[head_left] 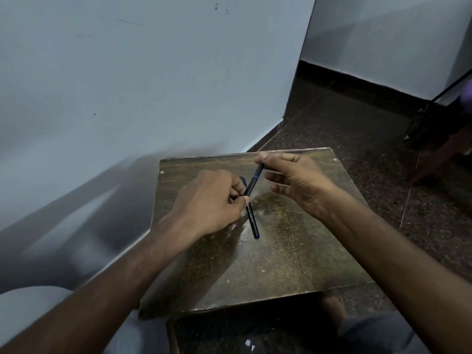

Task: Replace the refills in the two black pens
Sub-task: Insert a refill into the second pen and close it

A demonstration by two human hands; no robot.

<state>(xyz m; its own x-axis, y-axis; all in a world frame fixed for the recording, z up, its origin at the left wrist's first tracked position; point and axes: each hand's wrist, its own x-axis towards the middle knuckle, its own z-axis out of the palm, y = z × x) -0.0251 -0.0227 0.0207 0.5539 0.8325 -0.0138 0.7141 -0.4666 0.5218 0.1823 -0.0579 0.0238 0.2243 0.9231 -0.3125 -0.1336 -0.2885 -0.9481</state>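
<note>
Opening a black pen above the surface.
Left hand clamps the black pen mid-barrel; right hand pinches its upper end, probably the tip section. Next: unscrew, draw out the refill.

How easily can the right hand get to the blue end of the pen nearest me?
Probably easily. The right hand only pinches the far tip of the black pen, and the blue end sticks out bare below the left hand, with open tabletop around it.
</note>
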